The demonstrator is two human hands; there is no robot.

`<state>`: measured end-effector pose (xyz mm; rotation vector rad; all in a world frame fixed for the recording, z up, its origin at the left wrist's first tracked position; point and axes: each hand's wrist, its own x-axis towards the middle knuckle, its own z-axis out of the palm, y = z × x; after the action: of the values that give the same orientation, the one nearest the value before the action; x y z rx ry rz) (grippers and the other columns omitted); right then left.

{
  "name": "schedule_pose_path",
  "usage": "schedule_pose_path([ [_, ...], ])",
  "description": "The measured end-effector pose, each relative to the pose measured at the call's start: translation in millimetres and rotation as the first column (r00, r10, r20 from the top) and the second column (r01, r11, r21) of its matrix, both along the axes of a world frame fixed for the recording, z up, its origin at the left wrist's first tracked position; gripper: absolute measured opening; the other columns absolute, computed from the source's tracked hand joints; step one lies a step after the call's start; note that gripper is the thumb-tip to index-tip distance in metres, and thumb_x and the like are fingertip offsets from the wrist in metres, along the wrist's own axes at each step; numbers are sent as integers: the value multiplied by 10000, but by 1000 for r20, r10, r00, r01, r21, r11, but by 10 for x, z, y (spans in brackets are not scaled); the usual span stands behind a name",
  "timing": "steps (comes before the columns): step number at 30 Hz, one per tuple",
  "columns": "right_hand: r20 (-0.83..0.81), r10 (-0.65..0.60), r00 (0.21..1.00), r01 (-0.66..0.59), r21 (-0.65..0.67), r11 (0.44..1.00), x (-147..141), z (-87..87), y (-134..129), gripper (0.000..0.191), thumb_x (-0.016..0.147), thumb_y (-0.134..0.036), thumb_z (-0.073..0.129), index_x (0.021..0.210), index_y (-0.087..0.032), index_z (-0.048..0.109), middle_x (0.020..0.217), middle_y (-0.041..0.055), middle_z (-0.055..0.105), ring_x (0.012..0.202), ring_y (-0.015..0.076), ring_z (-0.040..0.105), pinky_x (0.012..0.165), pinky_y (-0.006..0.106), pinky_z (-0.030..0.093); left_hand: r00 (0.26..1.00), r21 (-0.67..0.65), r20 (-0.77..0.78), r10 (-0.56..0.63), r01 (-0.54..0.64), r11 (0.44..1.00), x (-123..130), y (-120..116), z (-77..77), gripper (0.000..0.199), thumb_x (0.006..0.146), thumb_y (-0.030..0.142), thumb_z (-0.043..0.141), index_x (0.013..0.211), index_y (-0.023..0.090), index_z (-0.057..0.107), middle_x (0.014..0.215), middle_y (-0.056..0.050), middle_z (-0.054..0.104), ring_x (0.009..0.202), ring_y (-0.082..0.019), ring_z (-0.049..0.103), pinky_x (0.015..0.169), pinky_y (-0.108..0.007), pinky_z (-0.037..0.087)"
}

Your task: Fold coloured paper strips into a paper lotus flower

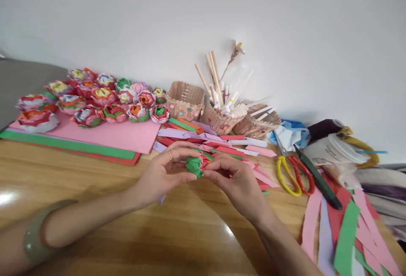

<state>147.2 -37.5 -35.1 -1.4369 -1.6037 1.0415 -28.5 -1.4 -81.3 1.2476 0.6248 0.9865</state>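
Note:
Between my two hands, above the wooden table (177, 233), is a small paper flower (194, 166) with a green body and some red and pink at its right side. My left hand (169, 166) pinches it from the left, thumb below and fingers behind. On the right, the thumb and forefinger of my right hand (237, 178) are closed on its red and pink edge. Just behind the hands lie several folded paper strips (234, 142) in purple, red, white, pink and green. My fingers hide part of the flower.
Finished paper flowers (104, 96) stand on stacked coloured sheets (136, 130) at left. Decorated baskets (185, 98) with sticks line the wall. At right are scissors (290, 174), a dark green-handled tool (320, 178), a white tub (333, 149) and loose paper strips (347, 238).

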Motion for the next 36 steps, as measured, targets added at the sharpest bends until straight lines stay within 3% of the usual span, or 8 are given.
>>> schedule_pose_path([
  [9,-38,-34,999,32,-49,998,-2,-67,6,111,689,-215,702,597,-181,650,617,-9,592,577,120,490,532,249,380,1000,1,1,-22,22,1000,-3,-8,-17,319,665,144,750,944,296,713,1144,-35,508,1082,-203,538,817,-271,524],
  [15,99,-48,994,37,115,993,-36,-6,-11,112,754,-166,640,646,-184,663,652,11,631,617,139,550,561,253,428,997,-189,39,-71,77,979,18,1,14,523,674,160,745,1148,294,570,1122,-35,596,925,-173,605,764,-294,522],
  [18,230,-74,970,27,202,979,-66,-4,-47,115,780,-164,611,698,-190,688,657,16,633,581,132,552,518,243,424,996,-242,-1,-94,91,966,36,10,3,529,669,162,743,1146,260,534,1029,-30,646,918,-181,613,784,-314,510],
  [21,362,-168,917,29,359,933,-103,-52,-91,139,808,-155,567,782,-185,700,693,34,651,591,132,585,517,240,443,1000,-241,-17,-13,8,970,59,9,-19,483,654,152,749,1075,238,527,1008,-17,645,930,-173,616,803,-304,499],
  [26,443,-330,834,-12,613,790,-139,-108,-134,140,826,-137,553,799,-180,684,704,52,673,630,144,634,565,244,495,997,-257,-18,77,-79,963,82,7,-3,470,623,148,760,1002,221,493,979,-3,632,886,-154,626,790,-294,502],
  [28,438,-359,824,-17,652,758,-137,-108,-135,137,825,-125,556,829,-178,682,712,52,673,629,140,637,560,240,500,993,-272,-40,109,-115,955,82,18,23,474,609,147,761,990,209,486,970,-8,629,888,-162,626,790,-303,502],
  [31,447,-347,824,-35,653,757,-126,-113,-134,194,842,-113,529,946,-185,676,766,60,676,668,145,643,572,245,508,990,-283,-50,131,-140,949,76,35,52,476,594,149,759,980,199,485,972,-15,627,898,-176,626,799,-319,501],
  [36,524,-254,813,-198,659,725,-107,-145,-152,246,833,-99,540,1022,-194,665,750,53,663,646,153,619,557,262,494,991,-293,-13,132,-130,947,62,43,30,474,604,151,761,992,201,494,1018,-26,627,975,-192,610,847,-327,489],
])
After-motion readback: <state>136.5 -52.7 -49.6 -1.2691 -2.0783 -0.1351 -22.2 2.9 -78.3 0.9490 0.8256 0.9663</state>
